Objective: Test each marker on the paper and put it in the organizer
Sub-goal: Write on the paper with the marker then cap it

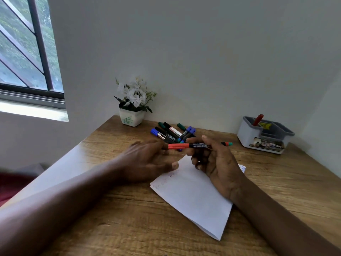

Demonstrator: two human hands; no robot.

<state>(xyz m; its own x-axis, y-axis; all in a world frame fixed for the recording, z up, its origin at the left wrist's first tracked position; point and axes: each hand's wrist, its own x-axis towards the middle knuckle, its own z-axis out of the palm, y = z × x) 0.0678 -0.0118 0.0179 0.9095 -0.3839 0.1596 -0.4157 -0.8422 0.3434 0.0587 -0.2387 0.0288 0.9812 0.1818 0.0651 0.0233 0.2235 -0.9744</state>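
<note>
Red-capped black marker (pixel 191 145) held level above white paper sheet (pixel 195 196), right hand (pixel 217 163) curled round barrel; left hand (pixel 147 159), fingers loose, touches cap. Pull cap straight off, barrel steady. Grey-white organizer (pixel 248 135) far right.

Markers (pixel 172 133) behind paper (pixel 193 196); organizer (pixel 262 137) right.

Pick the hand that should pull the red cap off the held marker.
Left. The left hand has fingertips right at the red cap, holding nothing; the right hand grips the marker barrel above the paper.
</note>
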